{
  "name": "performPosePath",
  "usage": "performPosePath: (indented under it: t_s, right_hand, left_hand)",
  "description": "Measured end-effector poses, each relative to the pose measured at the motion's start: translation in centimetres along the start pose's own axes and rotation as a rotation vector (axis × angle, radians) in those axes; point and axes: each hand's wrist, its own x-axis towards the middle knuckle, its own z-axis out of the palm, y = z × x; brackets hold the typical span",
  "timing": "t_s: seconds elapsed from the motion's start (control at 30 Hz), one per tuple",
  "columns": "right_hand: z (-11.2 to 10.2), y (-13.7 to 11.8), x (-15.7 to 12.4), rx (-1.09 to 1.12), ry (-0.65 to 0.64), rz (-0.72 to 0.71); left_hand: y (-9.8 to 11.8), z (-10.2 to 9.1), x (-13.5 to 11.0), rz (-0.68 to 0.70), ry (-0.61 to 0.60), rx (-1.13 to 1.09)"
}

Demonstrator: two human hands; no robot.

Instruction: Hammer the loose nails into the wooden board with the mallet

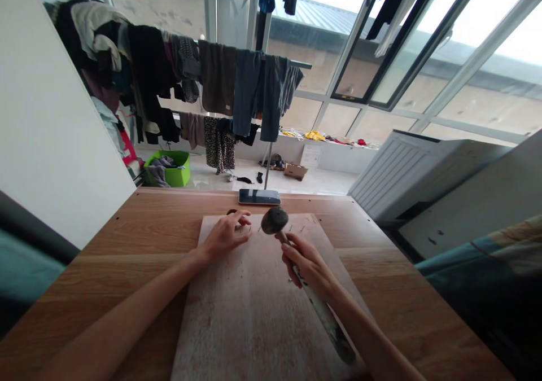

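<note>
My right hand [308, 259] is wrapped round the handle of a mallet [275, 220]. Its dark rounded head is raised over the far part of a worn wooden board [224, 324], and the long pale, dark-marked handle slants back towards me. Left of the mallet head, my left hand [226, 235] rests at the board's far left with thumb and fingers curved and apart. A thin nail [249, 228] seems to stand by its fingertips. More nails [302, 228] stand in a row along the far part of the board, right of the mallet head.
A phone [259, 197] lies at the far edge of the wooden table [127, 268]. Behind the left hand is a small dark round item [231, 211], partly hidden. Beyond the table stand a laundry rack with hanging clothes [249, 93] and a green bin [180, 172].
</note>
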Motion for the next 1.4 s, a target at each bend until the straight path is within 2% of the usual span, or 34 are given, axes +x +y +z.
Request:
performPosePath:
  t_s: [0.07, 0.13, 0.27, 0.4, 0.53, 0.73, 0.97, 1.17, 1.4]
  right_hand:
    - [-1.7, 0.5, -1.4, 0.021, 0.074, -0.009]
    - [-3.3, 1.3, -2.6, 0.059, 0.154, 0.001]
    - [-5.3, 2.9, -4.0, 0.206, 0.287, 0.053]
    - [-6.0, 4.0, -4.0, 0.238, 0.399, 0.11]
    - [-6.2, 4.0, -3.8, 0.196, 0.402, 0.143]
    - [-6.2, 3.9, -3.5, 0.154, 0.338, 0.152]
    - [-6.4, 4.1, -3.3, 0.146, 0.328, 0.134]
    - [-6.4, 4.5, -3.4, 0.144, 0.315, 0.129]
    - [-6.4, 4.6, -3.4, 0.1, 0.311, 0.104]
  left_hand:
    - [1.0, -0.2, -0.3, 0.108, 0.084, 0.14]
    - [2.8, 0.0, -0.9, 0.263, 0.071, 0.26]
    - [7.5, 2.3, -2.3, 0.549, -0.259, 0.358]
    - [10.5, 5.2, -3.3, 0.639, -0.374, 0.423]
    - [10.5, 6.4, -3.6, 0.629, -0.379, 0.478]
    - [9.9, 6.5, -3.5, 0.635, -0.311, 0.413]
    - [10.3, 6.4, -3.1, 0.593, -0.351, 0.459]
    - [10.8, 6.2, -3.3, 0.662, -0.378, 0.503]
    - [12.1, 7.0, -4.4, 0.748, -0.351, 0.637]
